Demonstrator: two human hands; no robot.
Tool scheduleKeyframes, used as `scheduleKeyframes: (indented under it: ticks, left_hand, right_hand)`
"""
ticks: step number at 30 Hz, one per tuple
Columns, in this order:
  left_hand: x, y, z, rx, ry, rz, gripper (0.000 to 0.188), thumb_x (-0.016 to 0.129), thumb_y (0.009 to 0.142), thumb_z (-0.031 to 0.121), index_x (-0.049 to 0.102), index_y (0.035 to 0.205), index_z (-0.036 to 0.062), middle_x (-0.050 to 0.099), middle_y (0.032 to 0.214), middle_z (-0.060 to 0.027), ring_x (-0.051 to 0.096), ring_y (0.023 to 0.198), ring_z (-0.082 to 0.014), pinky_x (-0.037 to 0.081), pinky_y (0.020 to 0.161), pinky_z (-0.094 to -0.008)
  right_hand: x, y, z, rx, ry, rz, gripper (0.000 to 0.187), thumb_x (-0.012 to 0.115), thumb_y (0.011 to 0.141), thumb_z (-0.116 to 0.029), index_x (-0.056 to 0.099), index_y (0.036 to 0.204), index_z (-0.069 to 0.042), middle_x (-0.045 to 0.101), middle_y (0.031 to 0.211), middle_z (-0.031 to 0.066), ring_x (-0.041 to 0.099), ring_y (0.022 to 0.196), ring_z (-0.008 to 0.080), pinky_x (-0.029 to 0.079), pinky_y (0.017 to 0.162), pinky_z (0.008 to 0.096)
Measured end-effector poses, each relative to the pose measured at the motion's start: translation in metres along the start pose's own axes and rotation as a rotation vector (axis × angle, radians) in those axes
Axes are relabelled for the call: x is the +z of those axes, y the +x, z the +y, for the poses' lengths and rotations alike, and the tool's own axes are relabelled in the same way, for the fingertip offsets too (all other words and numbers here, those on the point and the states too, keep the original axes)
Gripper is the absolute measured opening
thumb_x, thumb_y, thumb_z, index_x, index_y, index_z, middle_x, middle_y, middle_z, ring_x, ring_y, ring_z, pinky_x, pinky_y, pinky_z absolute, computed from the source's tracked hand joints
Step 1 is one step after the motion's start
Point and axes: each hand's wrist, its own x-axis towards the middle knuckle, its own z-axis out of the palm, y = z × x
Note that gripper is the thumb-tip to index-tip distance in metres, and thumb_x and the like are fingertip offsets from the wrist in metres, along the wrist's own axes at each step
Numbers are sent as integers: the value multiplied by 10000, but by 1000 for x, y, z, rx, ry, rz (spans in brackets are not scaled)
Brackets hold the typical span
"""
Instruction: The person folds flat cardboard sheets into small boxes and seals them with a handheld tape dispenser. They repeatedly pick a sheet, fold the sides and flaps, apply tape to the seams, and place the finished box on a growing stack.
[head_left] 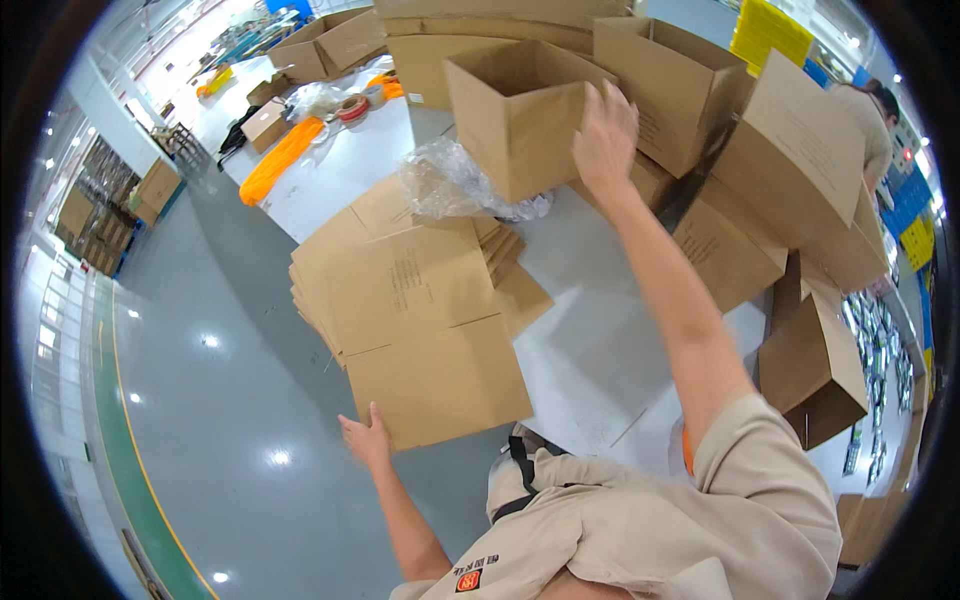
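Observation:
A stack of flattened brown cartons (440, 370) lies fanned on the white table, the top sheet's near edge close to me. My left hand (367, 440) is at that sheet's near left corner, thumb and fingers apart; whether it touches the cardboard I cannot tell. Farther off, an unfolded carton (520, 135) stands with its top uncovered. My right hand (606, 138) rests at its right side near the rim, fingers stretched out and slightly blurred. Crumpled clear plastic (440, 180) lies between the stack and this carton.
More unfolded cartons (665, 95) crowd the back and right, one tipped carton (812, 370) lying near the right edge. An orange bundle (282, 160) and tape rolls (352, 109) lie at the far left. Grey floor (240, 400) runs along the left. Another person (868, 125) is at far right.

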Motion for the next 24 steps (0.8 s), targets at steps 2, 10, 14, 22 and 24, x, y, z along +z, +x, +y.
scheduleKeyframes:
  ticks: [2, 10, 14, 22, 24]
  left_hand:
    - [3, 11, -13, -76, -170, -152, 615, 700, 900, 425, 536, 1243, -59, 581, 1255, -248, 565, 1158, -364, 430, 1008, -437]
    - [-81, -87, 24, 190, -319, -253, 298, 608, 994, 235, 538, 896, -38, 628, 837, -123, 567, 762, -180, 475, 698, -337]
    - [-97, -132, 39, -21, -515, -365, 281, 592, 1009, 225, 552, 906, -34, 635, 847, -95, 573, 783, -140, 478, 700, -307]
    - [-17, -177, 105, 58, -747, -568, 354, 522, 1051, 308, 566, 905, -12, 585, 850, -35, 529, 771, -111, 470, 670, -307]
    - [-14, -174, 117, -52, -939, -557, 359, 504, 1057, 324, 568, 931, -6, 602, 858, -36, 561, 772, -128, 489, 668, -313]
  right_hand:
    - [-31, -62, -10, 65, 204, 7, 457, 657, 816, -50, 525, 1252, -10, 532, 1300, 198, 486, 1229, 389, 375, 1073, 493]
    - [-113, -272, -46, 1014, 1157, -1549, 746, 719, 873, -517, 539, 1298, 69, 623, 1229, 188, 591, 1155, 266, 461, 992, 377]
    - [-155, -240, -16, 1327, 1437, -1487, 483, 692, 922, -367, 622, 1226, 2, 675, 1112, 70, 625, 1013, 147, 496, 883, 310]
    - [-212, -122, 38, 732, 1613, -980, 389, 610, 965, -293, 625, 1238, -16, 662, 1092, 44, 594, 1000, 115, 491, 864, 312]
    - [-209, -119, 47, 834, 1553, -932, 443, 615, 963, -352, 613, 1259, -22, 663, 1140, 69, 605, 1043, 144, 494, 880, 332]
